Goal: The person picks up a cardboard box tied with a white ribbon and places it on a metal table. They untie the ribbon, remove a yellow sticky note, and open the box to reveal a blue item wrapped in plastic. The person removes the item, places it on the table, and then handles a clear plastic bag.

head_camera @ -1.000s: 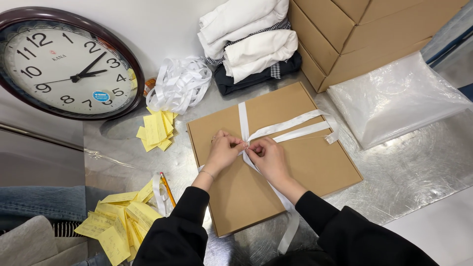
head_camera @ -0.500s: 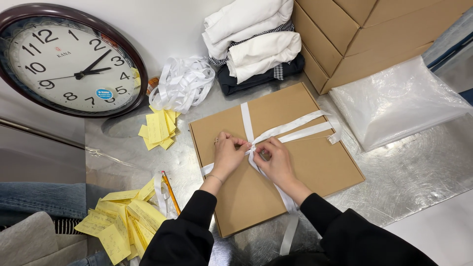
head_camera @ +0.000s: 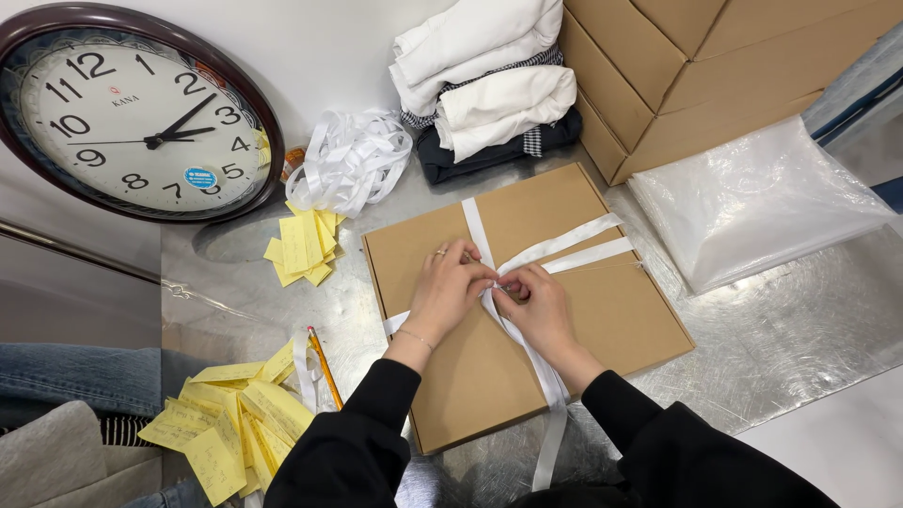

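A flat brown cardboard box [head_camera: 602,310] lies on a shiny metal table [head_camera: 800,348]. A white ribbon [head_camera: 562,246] crosses over its lid, with two loose ends running to the right and one tail hanging off the near edge. My left hand [head_camera: 447,287] and my right hand [head_camera: 536,306] meet at the ribbon's crossing in the middle of the lid, fingers pinched on the ribbon. Both arms wear black sleeves.
A heap of white ribbon [head_camera: 350,162] and yellow paper slips [head_camera: 303,246] lie behind the box. More yellow slips [head_camera: 230,428] and a pencil [head_camera: 325,367] sit at left. A wall clock [head_camera: 136,113], folded clothes [head_camera: 484,89], stacked cartons [head_camera: 696,66] and a clear plastic bag [head_camera: 752,202] surround it.
My hands have stayed at the ribbon crossing, working the strands with small finger movements. The tail over the near edge has shifted slightly. The box has not moved.
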